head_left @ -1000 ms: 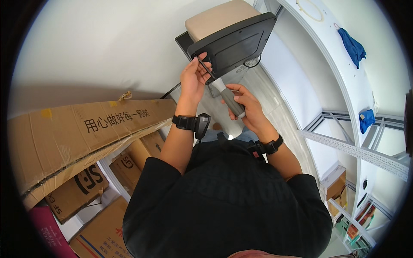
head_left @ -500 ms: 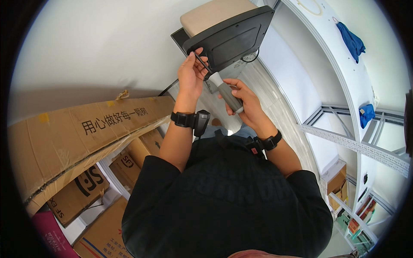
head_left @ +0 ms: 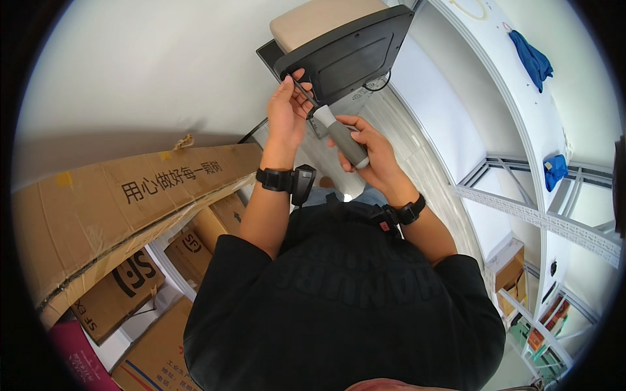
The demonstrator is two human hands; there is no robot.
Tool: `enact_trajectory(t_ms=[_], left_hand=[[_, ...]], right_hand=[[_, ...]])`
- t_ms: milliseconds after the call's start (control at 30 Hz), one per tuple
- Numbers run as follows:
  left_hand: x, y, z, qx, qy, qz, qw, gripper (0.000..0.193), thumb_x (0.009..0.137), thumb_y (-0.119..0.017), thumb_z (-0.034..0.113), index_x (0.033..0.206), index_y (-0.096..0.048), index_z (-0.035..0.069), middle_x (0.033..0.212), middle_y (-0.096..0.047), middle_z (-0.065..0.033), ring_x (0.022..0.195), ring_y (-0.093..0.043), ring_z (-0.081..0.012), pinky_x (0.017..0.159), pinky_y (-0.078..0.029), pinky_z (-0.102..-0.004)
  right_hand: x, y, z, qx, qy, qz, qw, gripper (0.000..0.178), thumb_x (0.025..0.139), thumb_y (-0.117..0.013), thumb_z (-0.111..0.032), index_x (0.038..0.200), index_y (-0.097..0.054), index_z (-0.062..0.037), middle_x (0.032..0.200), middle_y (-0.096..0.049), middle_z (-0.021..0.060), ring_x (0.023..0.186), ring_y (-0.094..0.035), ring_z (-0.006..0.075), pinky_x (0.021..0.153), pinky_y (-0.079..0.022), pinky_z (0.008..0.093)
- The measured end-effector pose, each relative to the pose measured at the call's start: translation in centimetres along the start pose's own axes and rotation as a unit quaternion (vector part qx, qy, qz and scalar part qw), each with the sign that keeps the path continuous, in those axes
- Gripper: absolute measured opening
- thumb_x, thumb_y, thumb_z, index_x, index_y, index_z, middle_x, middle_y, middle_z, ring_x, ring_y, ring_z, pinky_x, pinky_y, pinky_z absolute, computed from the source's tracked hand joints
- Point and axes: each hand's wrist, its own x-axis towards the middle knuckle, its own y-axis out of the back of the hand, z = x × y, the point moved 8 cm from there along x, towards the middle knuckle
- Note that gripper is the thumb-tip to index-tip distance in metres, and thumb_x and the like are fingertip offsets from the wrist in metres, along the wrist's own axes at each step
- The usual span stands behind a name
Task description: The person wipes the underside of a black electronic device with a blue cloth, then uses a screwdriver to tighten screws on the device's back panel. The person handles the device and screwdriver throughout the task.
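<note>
Both hands sit a little higher against the dark panel than they did half a second ago, and the screwdriver has tipped so its shaft reaches further up toward the panel's corner. In the head view the right hand is wrapped firmly around the grey handle of the screwdriver, fingers curled over it and thumb along the side, with the pale collar of the handle showing just above the grip. The thin black shaft runs up and to the left from there. The left hand is raised to the lower left corner of the black seat panel, its fingertips pinched around the shaft close to the tip, right where the tip meets the panel's edge (the tip itself is too small to make out). So both hands are closed, each on a different part of the same tool.

That panel is the dark underside of a chair seat, tilted up on edge, with a beige cushion showing behind its upper rim. A black cable loops just below the panel's lower edge.

Each wrist carries a black band; the one on the left wrist has a small black device beside it. To the left, a long cardboard box leans over smaller cartons. Blue cloths hang on the white shelving at the right.
</note>
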Motion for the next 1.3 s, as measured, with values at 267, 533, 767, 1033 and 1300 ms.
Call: enact_trajectory(t_ms=[267, 533, 767, 1033, 1300], left_hand=[[0.0, 0.0, 0.1, -0.002, 0.009, 0.004, 1.000, 0.033, 0.099, -0.044, 0.028, 0.115, -0.058, 0.002, 0.084, -0.062, -0.0030, 0.074, -0.054, -0.0119, 0.068, -0.047, -0.0266], [0.0, 0.2, -0.1, -0.005, 0.005, 0.012, 1.000, 0.032, 0.099, -0.043, 0.025, 0.116, -0.057, 0.003, 0.086, -0.062, -0.0032, 0.074, -0.054, -0.0117, 0.066, -0.047, -0.0254], [-0.2, -0.2, 0.3, -0.005, 0.010, 0.007, 1.000, 0.029, 0.099, -0.043, 0.022, 0.116, -0.057, 0.003, 0.087, -0.063, -0.0042, 0.074, -0.056, -0.0114, 0.065, -0.047, -0.0246], [-0.3, -0.3, 0.2, -0.007, 0.010, 0.006, 1.000, 0.023, 0.094, -0.055, 0.017, 0.113, -0.056, 0.003, 0.083, -0.060, -0.0031, 0.072, -0.058, -0.0121, 0.065, -0.049, -0.0227], [0.0, 0.4, 0.2, -0.016, -0.002, 0.010, 1.000, 0.022, 0.094, -0.055, 0.013, 0.113, -0.056, 0.003, 0.084, -0.060, -0.0044, 0.072, -0.057, -0.0126, 0.068, -0.050, -0.0243]], right_hand=[[0.3, 0.2, 0.2, 0.026, -0.009, -0.008, 1.000, 0.041, 0.091, -0.033, -0.015, 0.129, -0.040, -0.0030, 0.097, -0.061, 0.0172, 0.056, -0.056, 0.0179, 0.049, -0.039, 0.0271], [0.3, 0.4, 0.0, -0.071, 0.024, 0.024, 0.997, 0.037, 0.090, -0.040, -0.012, 0.126, -0.045, -0.0037, 0.097, -0.060, 0.0136, 0.057, -0.056, 0.0149, 0.048, -0.040, 0.0255], [0.0, -0.1, -0.9, -0.197, 0.054, 0.060, 0.977, 0.037, 0.090, -0.045, -0.008, 0.127, -0.045, -0.0028, 0.101, -0.052, 0.0080, 0.066, -0.055, 0.0104, 0.050, -0.048, 0.0232], [-0.3, -1.4, -2.0, -0.289, 0.119, 0.067, 0.947, 0.045, 0.084, -0.057, -0.004, 0.127, -0.045, -0.0038, 0.106, -0.048, 0.0078, 0.075, -0.053, 0.0093, 0.054, -0.051, 0.0241], [-0.3, -1.3, -1.6, -0.328, 0.118, 0.059, 0.935, 0.055, 0.075, -0.068, -0.006, 0.125, -0.045, -0.0062, 0.110, -0.044, 0.0095, 0.085, -0.053, 0.0167, 0.053, -0.049, 0.0242]])
